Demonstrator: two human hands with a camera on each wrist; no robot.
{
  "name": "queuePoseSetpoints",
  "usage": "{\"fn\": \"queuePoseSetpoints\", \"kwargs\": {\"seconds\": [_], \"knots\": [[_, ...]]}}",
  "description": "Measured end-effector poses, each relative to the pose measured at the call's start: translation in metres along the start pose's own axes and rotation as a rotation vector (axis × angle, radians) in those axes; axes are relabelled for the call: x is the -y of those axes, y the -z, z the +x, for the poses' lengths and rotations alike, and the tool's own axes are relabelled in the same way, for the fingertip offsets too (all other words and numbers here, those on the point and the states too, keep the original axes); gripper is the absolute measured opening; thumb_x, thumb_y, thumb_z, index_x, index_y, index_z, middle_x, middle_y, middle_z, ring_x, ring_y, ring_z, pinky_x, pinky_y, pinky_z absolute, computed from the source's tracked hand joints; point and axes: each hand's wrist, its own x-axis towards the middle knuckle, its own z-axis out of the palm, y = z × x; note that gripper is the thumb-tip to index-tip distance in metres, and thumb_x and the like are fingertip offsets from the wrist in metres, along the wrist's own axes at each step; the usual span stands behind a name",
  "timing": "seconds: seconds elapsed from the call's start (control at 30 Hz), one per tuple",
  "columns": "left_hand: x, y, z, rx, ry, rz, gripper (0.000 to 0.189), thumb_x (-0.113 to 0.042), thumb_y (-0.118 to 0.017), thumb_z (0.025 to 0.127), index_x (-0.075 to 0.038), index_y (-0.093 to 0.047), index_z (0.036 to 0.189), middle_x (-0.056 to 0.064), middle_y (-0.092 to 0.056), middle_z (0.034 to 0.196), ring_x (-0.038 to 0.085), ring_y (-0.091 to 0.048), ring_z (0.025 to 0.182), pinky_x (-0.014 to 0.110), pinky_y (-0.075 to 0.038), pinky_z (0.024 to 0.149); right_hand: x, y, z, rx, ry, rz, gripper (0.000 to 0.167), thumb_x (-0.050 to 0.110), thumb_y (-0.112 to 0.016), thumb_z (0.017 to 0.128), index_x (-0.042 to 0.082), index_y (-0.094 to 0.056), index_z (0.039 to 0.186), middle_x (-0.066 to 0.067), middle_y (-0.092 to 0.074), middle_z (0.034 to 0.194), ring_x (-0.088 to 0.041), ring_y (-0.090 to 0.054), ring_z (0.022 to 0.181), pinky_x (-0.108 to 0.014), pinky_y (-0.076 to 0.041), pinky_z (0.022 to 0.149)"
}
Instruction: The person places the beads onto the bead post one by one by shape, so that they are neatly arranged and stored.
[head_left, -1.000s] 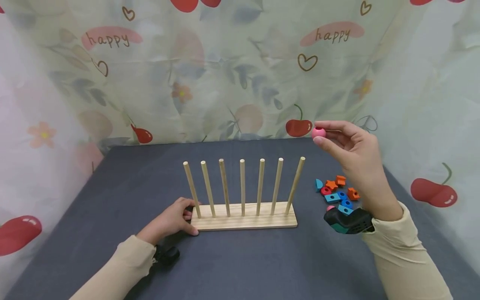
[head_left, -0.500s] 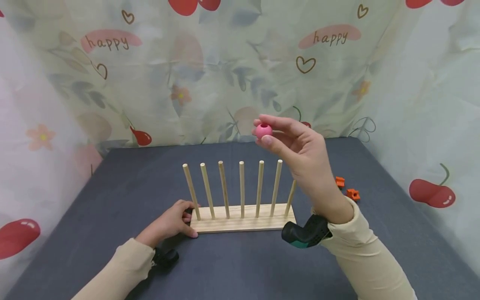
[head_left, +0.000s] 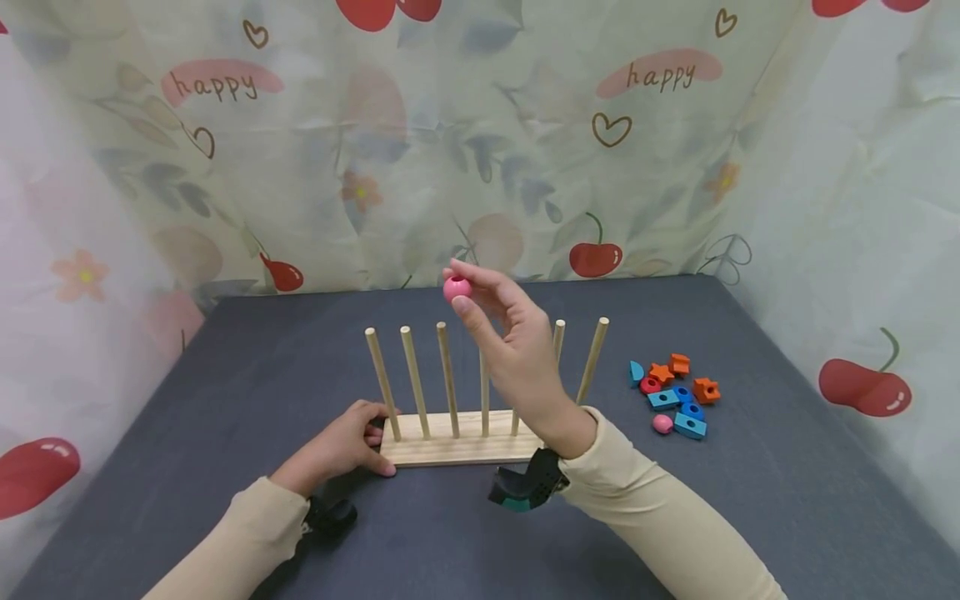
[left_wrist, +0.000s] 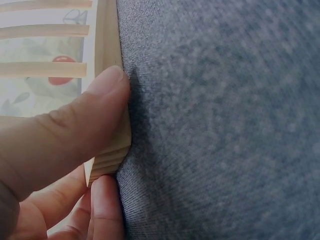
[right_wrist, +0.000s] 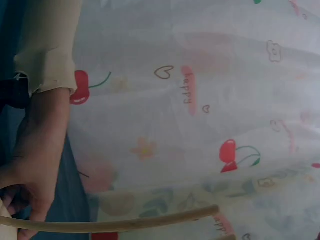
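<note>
At ten o'clock from the table's middle hangs a white cloth wall [head_left: 97, 183], with a big red cherry [head_left: 37, 477] printed low down at nine o'clock. Next to it lies the dark blue-grey tablecloth [head_left: 465, 533]. Up close, from the left wrist, you can see its tiny threads.

Between eight and nine o'clock a beige sleeve [head_left: 232, 525] reaches in. At nine o'clock the left hand [head_left: 345, 437] grips the left end of a pale wooden stand [head_left: 442, 452], thumb on the front edge, fingers curled round the end. The stand sits flat in the middle, with seven thin round wooden pegs [head_left: 447, 379] standing up. Some are partly hidden by the other hand.

At twelve o'clock, behind the table, hangs a pale green cloth wall [head_left: 435, 100] with brown hearts, soft leaves and the word "happy" on pink patches. In front of it, also at twelve, a round pink bead [head_left: 457, 289] is up in the air, showing higher than the peg tops. The right hand [head_left: 521, 354] pinches it between thumb and fingers.

At three o'clock a little heap of orange, red, blue and pink pieces [head_left: 663, 400] lies on the cloth. Another white cloth wall [head_left: 847, 225] hangs at two o'clock.
</note>
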Motion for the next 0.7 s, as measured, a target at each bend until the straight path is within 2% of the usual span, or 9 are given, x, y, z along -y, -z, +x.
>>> {"fn": "queuePoseSetpoints", "kwargs": {"seconds": [0.2, 0.33, 0.47, 0.7], "knots": [[0.0, 0.0, 0.0, -0.004, 0.001, -0.009, 0.079, -0.003, -0.091, 0.059, -0.003, -0.056, 0.13, 0.015, -0.046, 0.121, 0.026, -0.053, 0.105, 0.037, -0.049, 0.087, -0.021, -0.011, -0.007, -0.023, 0.07, -0.112, 0.035, 0.007, -0.06, 0.095, 0.002, -0.057, 0.129, -0.009, -0.061, 0.126, -0.016, -0.06, 0.115, -0.032, -0.049, 0.096], [-0.002, 0.0, -0.001, 0.002, 0.003, -0.004, 0.08, -0.005, -0.091, 0.06, -0.001, -0.054, 0.131, 0.016, -0.046, 0.122, 0.027, -0.053, 0.105, 0.036, -0.049, 0.086, -0.031, -0.015, -0.01, -0.05, 0.084, -0.117, 0.035, 0.004, -0.063, 0.093, 0.0, -0.058, 0.127, -0.011, -0.061, 0.122, -0.018, -0.062, 0.107, -0.031, -0.051, 0.091], [-0.002, 0.001, -0.001, 0.008, 0.002, -0.011, 0.081, -0.004, -0.091, 0.06, -0.001, -0.054, 0.132, 0.016, -0.045, 0.123, 0.027, -0.053, 0.105, 0.036, -0.049, 0.086, -0.04, -0.019, -0.013, -0.071, 0.054, -0.064, 0.037, -0.001, -0.065, 0.09, 0.0, -0.057, 0.126, -0.012, -0.062, 0.119, -0.02, -0.061, 0.101, -0.027, -0.051, 0.087], [-0.001, 0.001, 0.0, 0.009, -0.006, -0.017, 0.08, -0.004, -0.091, 0.06, -0.003, -0.056, 0.131, 0.015, -0.045, 0.122, 0.027, -0.053, 0.105, 0.037, -0.049, 0.088, -0.048, -0.025, -0.015, -0.118, -0.038, 0.006, 0.04, 0.001, -0.069, 0.087, 0.001, -0.057, 0.125, -0.014, -0.062, 0.116, -0.022, -0.06, 0.096, -0.027, -0.05, 0.084]]}}
